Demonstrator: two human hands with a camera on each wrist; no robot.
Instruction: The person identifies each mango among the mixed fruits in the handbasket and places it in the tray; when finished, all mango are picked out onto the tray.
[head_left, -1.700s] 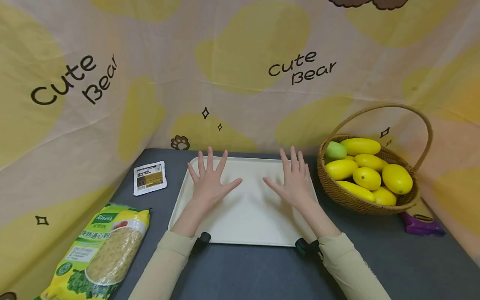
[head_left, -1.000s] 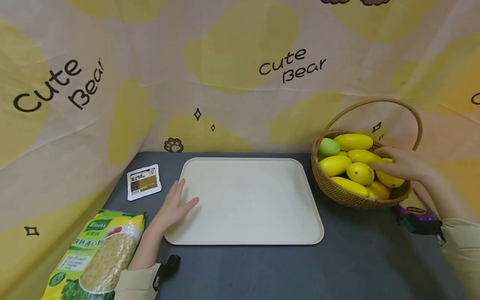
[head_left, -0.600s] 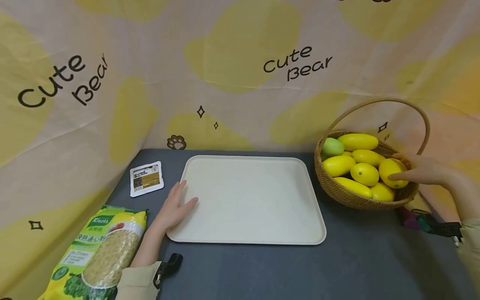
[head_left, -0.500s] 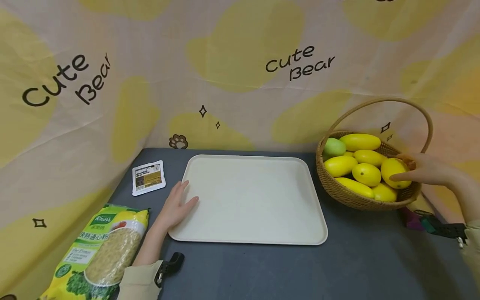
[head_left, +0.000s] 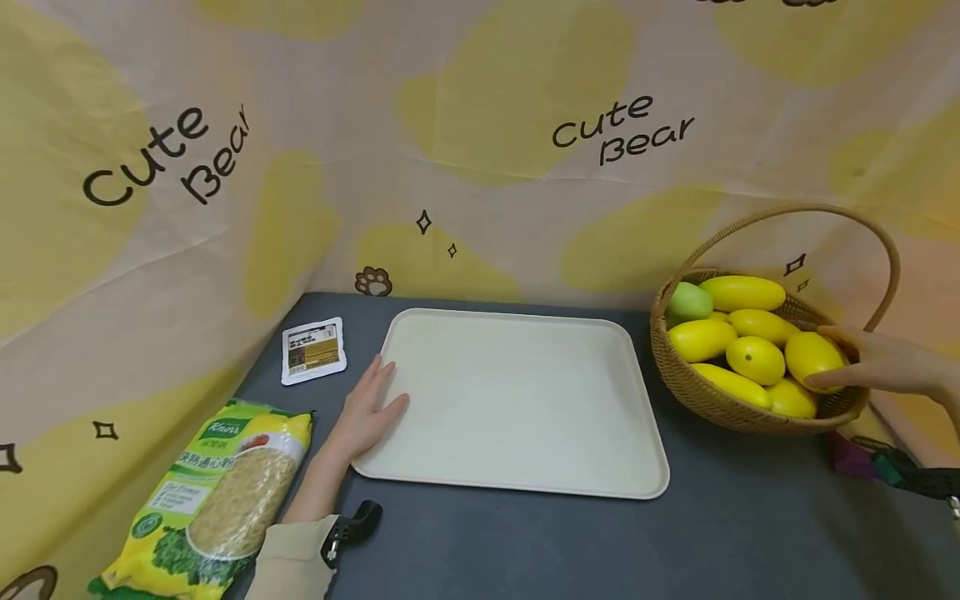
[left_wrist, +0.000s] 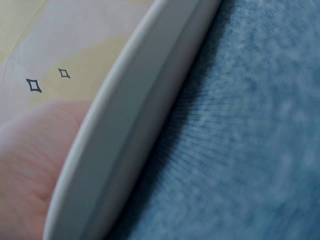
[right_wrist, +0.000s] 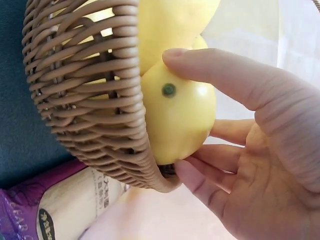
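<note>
Near edge, left: a beige sleeve (head_left: 292,567) is showing, a dark wrist strap (head_left: 345,533) sitting at its cuff. The dark worktop (head_left: 487,542) is carrying everything below. A green-and-yellow Knorr bag (head_left: 232,492) is lying face up, slantwise, just beside the left forearm.

The left hand (head_left: 367,417) is resting on the left rim of the off-white tray (head_left: 525,400), fingers stretched out and thumb spreading inward over the tray; it is grasping nothing.

Right side: a purple-and-cream package (head_left: 852,458) is lying partly hidden below the right end of the wicker basket (head_left: 693,400). The right hand (head_left: 888,360) is reaching over the basket's right end, half open, with thumb and bent fingers holding a yellow fruit (head_left: 813,360) from opposite sides. Right wrist view: the thumb is touching the skin near a dark green end spot (right_wrist: 169,90). This fruit is sitting inside the basket at its right end; firmness of grip: cannot tell.

Other yellow fruits (head_left: 756,360) are filling the basket, and a green fruit (head_left: 688,302) is sitting at its far left. The arched handle (head_left: 813,208) is standing upright.

Farther left, a flat white sachet (head_left: 313,350) is lying near the tray's far corner. At the back, a yellow-patterned cloth (head_left: 487,100) is hanging, lettered "Cute Bear".
</note>
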